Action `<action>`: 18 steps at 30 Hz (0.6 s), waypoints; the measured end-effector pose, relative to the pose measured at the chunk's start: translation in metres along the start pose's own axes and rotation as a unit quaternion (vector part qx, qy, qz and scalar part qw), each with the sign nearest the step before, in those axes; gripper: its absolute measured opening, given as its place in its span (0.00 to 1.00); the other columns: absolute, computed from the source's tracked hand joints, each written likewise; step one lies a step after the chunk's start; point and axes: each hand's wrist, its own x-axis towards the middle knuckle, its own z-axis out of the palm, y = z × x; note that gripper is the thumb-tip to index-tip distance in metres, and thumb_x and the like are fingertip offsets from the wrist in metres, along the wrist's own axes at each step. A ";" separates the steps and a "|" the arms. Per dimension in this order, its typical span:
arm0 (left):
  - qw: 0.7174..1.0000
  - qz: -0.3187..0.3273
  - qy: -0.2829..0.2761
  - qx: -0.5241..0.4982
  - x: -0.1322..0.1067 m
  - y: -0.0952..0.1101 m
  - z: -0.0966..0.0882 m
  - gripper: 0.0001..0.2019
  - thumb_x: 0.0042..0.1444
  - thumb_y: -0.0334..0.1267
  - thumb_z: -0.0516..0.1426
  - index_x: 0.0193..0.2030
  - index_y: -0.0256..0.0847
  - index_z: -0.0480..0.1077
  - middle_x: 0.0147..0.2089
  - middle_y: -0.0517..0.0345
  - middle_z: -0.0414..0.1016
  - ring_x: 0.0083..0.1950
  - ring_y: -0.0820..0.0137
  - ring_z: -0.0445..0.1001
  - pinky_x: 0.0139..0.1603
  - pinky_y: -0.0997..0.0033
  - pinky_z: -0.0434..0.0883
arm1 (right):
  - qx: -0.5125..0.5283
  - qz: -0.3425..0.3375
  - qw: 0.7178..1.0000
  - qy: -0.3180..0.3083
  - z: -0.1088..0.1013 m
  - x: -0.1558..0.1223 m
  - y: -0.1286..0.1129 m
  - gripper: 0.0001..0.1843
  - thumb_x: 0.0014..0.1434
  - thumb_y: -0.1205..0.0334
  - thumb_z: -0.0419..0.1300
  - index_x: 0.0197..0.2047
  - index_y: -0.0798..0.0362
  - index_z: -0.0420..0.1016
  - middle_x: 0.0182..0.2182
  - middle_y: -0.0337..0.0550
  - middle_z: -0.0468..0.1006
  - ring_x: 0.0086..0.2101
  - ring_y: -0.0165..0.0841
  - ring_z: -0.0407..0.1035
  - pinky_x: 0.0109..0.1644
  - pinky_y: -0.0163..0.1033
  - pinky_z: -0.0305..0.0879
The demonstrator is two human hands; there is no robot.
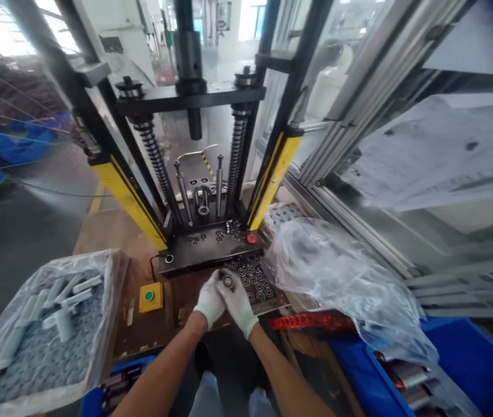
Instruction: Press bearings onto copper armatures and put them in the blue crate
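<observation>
Both hands wear white gloves and meet in front of the press base (pixel 211 255). A small ring-shaped bearing (pixel 227 282) shows between them. My right hand (pixel 238 306) has its fingers closed around the bearing. My left hand (pixel 210 300) is closed against its left side, with the fingertips partly hidden. Just beyond and to the right, many similar bearings (pixel 258 284) lie on the bench. More loose bearings (pixel 196 238) rest on the press base, below the vertical ram (pixel 194 123) and two upright pins.
Yellow guards (pixel 130 200) flank the press. A yellow box with a green button (pixel 149 296) sits left; a red button (pixel 251 238) is on the base. A lined box of grey cylinders (pixel 50 330) stands left. Plastic sheeting (pixel 337 272), a red coiled hose (pixel 311 321) and a blue bin (pixel 467 359) are right.
</observation>
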 end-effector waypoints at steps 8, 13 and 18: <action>0.835 0.149 0.078 0.524 0.077 0.090 -0.044 0.27 0.57 0.38 0.56 0.63 0.30 0.64 0.62 0.33 0.68 0.66 0.48 0.64 0.67 0.54 0.58 | -0.014 -0.039 0.997 0.072 -0.005 0.003 0.018 0.18 0.57 0.51 0.60 0.48 0.50 0.75 0.48 0.47 0.75 0.50 0.41 0.68 0.60 0.46 0.62; 0.753 0.131 0.079 0.639 0.100 0.104 -0.035 0.20 0.63 0.41 0.50 0.59 0.34 0.68 0.55 0.38 0.74 0.58 0.54 0.72 0.58 0.59 0.65 | -0.029 -0.025 0.997 0.062 -0.004 0.008 0.022 0.17 0.58 0.50 0.60 0.48 0.49 0.75 0.47 0.46 0.75 0.49 0.41 0.69 0.58 0.46 0.63; 0.778 0.214 0.110 0.581 0.114 0.126 -0.013 0.18 0.63 0.44 0.53 0.54 0.38 0.73 0.55 0.45 0.76 0.58 0.59 0.72 0.60 0.64 0.64 | -0.069 -0.018 0.997 0.037 -0.017 0.012 0.023 0.24 0.43 0.60 0.68 0.46 0.47 0.75 0.47 0.45 0.76 0.49 0.44 0.70 0.60 0.47 0.64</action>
